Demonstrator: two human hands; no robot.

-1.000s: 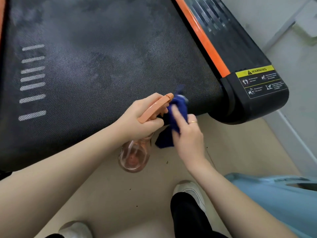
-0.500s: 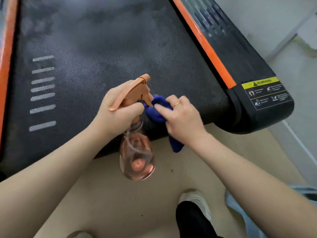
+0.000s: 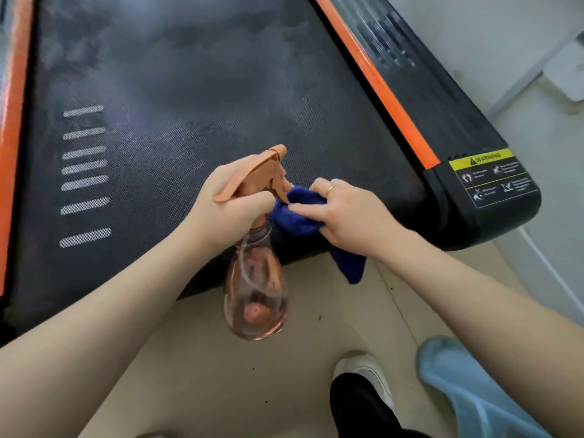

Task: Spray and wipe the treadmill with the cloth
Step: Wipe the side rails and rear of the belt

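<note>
The treadmill's black belt (image 3: 196, 99) fills the upper frame, with orange side strips and damp patches on it. My left hand (image 3: 230, 200) grips the neck of a clear spray bottle (image 3: 256, 298) with an orange trigger head, held upright over the belt's rear edge. My right hand (image 3: 347, 213) holds a blue cloth (image 3: 300, 216) bunched right beside the trigger, and a tail of the cloth hangs down past the belt's edge.
The right side rail ends in a black cap (image 3: 486, 197) with a yellow warning label. Beige floor (image 3: 196, 374) lies below, with my white shoe (image 3: 363, 371) and a light blue object (image 3: 467, 384) at the lower right. A grey wall runs along the right.
The bottle has swung from tilted to upright and shifted left over the belt's edge. My right hand followed with the cloth, now bunched against the trigger.
</note>
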